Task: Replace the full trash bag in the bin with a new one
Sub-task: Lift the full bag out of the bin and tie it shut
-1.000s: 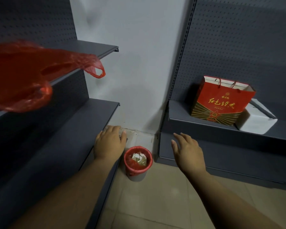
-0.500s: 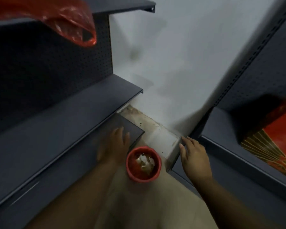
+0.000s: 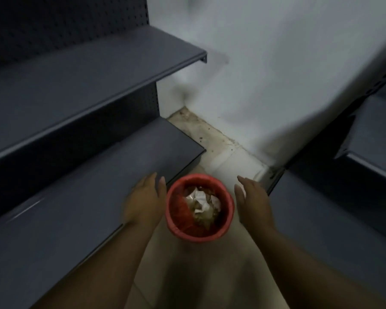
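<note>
Looking down: I see my two bare hands low over a small round bin [image 3: 200, 236] on the floor.
Bin: it stands on the pale floor tiles [image 3: 210, 268], in the gap between two sets of dark shelves.
Bag in the bin: a red trash bag [image 3: 181, 211] lines it, and its edge is folded over the rim all the way round.
What is inside: crumpled white paper [image 3: 202, 202] and some brownish rubbish that is too blurry for me to name.
How full: the rubbish sits below the rim, in the middle of the bag.
My left hand [image 3: 145, 202]: it is just beside the left side of the bin, fingers straight and spread a little, holding nothing.
Left hand touch: I cannot tell if it touches the red bag or stays a tiny bit off it, because it looks blurry.
My right hand [image 3: 253, 202]: it is near the right side of the bin, palm turned toward the bin, fingers out flat, holding nothing.
Right hand gap: a thin bit of floor shows between it and the bin.
Left shelves [image 3: 94, 152]: dark grey, two steps, the low one comes close to the bin.
Right shelves [image 3: 343, 219]: dark grey too, a bit away from the bin.
Wall [image 3: 265, 74]: white, behind the bin, with dirty marks where it meets the floor.
</note>
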Demonstrator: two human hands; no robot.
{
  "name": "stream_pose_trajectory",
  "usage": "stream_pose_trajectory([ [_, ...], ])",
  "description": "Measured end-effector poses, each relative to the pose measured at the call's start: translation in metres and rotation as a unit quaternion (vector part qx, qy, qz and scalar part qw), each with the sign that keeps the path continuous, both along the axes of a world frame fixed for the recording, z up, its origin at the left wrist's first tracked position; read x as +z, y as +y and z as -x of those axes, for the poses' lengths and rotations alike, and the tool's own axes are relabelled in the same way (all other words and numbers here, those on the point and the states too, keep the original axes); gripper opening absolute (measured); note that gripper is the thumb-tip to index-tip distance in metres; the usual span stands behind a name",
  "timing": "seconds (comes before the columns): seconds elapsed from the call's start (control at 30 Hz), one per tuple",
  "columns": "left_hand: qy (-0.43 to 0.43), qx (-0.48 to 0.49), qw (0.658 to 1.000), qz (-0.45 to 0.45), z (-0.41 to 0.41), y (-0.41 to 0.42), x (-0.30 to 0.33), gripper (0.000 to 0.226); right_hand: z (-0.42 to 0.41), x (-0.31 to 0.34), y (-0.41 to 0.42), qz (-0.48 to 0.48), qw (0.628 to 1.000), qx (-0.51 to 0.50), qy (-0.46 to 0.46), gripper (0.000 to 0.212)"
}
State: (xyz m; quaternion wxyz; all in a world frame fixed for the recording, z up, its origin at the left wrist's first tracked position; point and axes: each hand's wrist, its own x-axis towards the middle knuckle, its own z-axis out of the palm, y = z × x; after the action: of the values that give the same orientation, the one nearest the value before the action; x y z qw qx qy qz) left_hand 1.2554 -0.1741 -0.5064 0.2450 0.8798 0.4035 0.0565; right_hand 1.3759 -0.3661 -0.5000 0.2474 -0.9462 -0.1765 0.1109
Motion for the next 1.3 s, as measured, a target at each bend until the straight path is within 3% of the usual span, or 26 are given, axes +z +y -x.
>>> stream_pose_trajectory([
  [0.1, -0.025, 0.01, 1.0, 0.003, -0.003, 0.01, -0.072, 0.061, -0.014, -0.069, 0.006, -0.02, 1.0, -0.022, 0.005, 0.041],
  [0.27, -0.042, 0.033, 0.997, 0.055, -0.007, 0.023, -0.174, 0.045, -0.036, -0.16, 0.009, -0.084, 0.992, -0.089, 0.034, 0.044],
  [0.33, -0.05, 0.04, 0.995, 0.077, -0.009, 0.024, -0.202, 0.055, -0.047, -0.19, 0.009, -0.1, 0.986, -0.123, 0.051, 0.046],
  [0.43, -0.087, 0.086, 0.981, 0.149, -0.015, 0.02, -0.228, 0.046, -0.062, -0.222, 0.01, -0.119, 0.978, -0.149, 0.078, 0.047],
  [0.6, -0.143, 0.133, 0.943, 0.269, -0.014, 0.016, -0.267, 0.065, -0.06, -0.246, 0.0, -0.234, 0.925, -0.218, 0.205, 0.05],
  [0.67, -0.149, 0.154, 0.913, 0.348, -0.011, 0.012, -0.274, 0.079, -0.055, -0.255, -0.01, -0.257, 0.897, -0.249, 0.258, 0.054],
  [0.73, -0.142, 0.181, 0.879, 0.418, -0.01, 0.009, -0.277, 0.072, -0.049, -0.26, -0.018, -0.273, 0.877, -0.267, 0.292, 0.051],
  [0.83, -0.118, 0.172, 0.86, 0.465, -0.012, 0.007, -0.273, 0.063, -0.046, -0.26, -0.024, -0.28, 0.875, -0.255, 0.302, 0.043],
  [1.07, -0.121, 0.16, 0.843, 0.499, -0.009, 0.006, -0.265, 0.036, -0.054, -0.246, -0.035, -0.276, 0.887, -0.206, 0.307, 0.012],
  [1.13, -0.121, 0.166, 0.841, 0.5, -0.006, 0.006, -0.263, 0.033, -0.055, -0.244, -0.036, -0.28, 0.891, -0.203, 0.295, 0.016],
  [1.3, -0.079, 0.113, 0.885, 0.444, 0.004, 0.002, -0.248, 0.038, -0.054, -0.236, -0.033, -0.247, 0.918, -0.195, 0.241, 0.034],
])
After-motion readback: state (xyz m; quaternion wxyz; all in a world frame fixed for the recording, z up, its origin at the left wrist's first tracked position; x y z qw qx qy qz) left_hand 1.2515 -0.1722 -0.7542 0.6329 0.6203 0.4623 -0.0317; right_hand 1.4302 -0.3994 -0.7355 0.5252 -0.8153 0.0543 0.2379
